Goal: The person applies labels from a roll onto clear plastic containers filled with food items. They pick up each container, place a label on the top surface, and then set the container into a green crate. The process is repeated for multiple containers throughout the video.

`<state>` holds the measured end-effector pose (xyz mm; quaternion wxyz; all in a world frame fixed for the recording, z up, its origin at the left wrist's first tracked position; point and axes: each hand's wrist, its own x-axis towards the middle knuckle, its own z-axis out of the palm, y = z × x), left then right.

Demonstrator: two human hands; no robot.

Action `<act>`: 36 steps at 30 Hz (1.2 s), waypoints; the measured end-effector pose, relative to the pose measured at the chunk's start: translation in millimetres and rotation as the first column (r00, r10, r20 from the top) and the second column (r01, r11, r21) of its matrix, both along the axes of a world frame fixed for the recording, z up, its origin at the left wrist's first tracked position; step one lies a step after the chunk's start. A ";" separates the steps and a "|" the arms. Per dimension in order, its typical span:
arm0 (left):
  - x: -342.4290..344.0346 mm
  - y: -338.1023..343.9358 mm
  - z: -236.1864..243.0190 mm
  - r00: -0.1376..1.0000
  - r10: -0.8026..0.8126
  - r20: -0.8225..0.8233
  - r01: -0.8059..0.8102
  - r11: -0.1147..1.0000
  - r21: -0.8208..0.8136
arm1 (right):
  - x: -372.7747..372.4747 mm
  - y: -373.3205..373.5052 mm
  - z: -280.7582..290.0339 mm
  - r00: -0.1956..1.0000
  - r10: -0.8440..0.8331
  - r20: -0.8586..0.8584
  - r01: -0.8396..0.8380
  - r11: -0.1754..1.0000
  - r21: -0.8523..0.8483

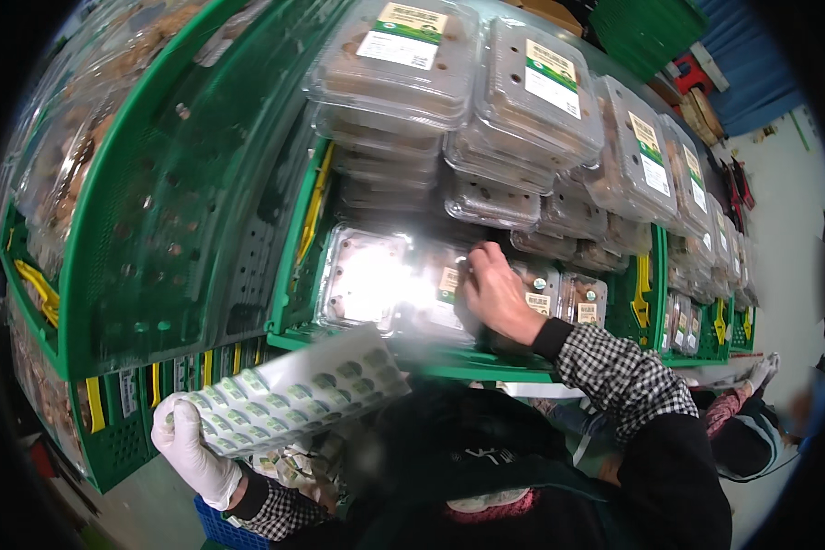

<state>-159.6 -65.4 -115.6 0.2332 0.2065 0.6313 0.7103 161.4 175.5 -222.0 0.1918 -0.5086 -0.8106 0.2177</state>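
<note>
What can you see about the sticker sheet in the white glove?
The sticker sheet looks papery and white, with rows of small green labels and a plain strip along its upper edge. It slants up toward the right, near the green crate. The left hand, gloved, grips its left end.

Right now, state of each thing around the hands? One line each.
Left hand: gloved, closed on the label sheet.
Label sheet: held tilted, rows of labels on it.
Right hand: bare, fingers bent, at the labelled container.
Labelled container: lid shut, partly hidden.
Near-left container: lid shut, glare over much of it.
Green crate: open-topped, holding containers.
Tall-stack containers: shut, piled up.
</note>
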 end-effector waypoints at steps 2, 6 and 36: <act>0.2 -9.3 -2.2 0.998 0.058 -0.025 -0.059 0.998 -0.025 | -5.7 3.8 9.3 0.991 -0.012 -0.134 -0.005 0.992 -0.126; 6.5 -19.8 1.0 1.000 -0.014 -0.004 0.014 0.997 -0.072 | -65.7 18.5 24.3 0.638 -0.577 -0.511 -0.163 0.547 -0.821; 106.3 73.5 22.4 0.786 -0.616 0.048 0.618 0.783 -0.071 | 12.3 -38.3 179.6 0.754 0.642 -0.136 -0.654 0.716 -0.245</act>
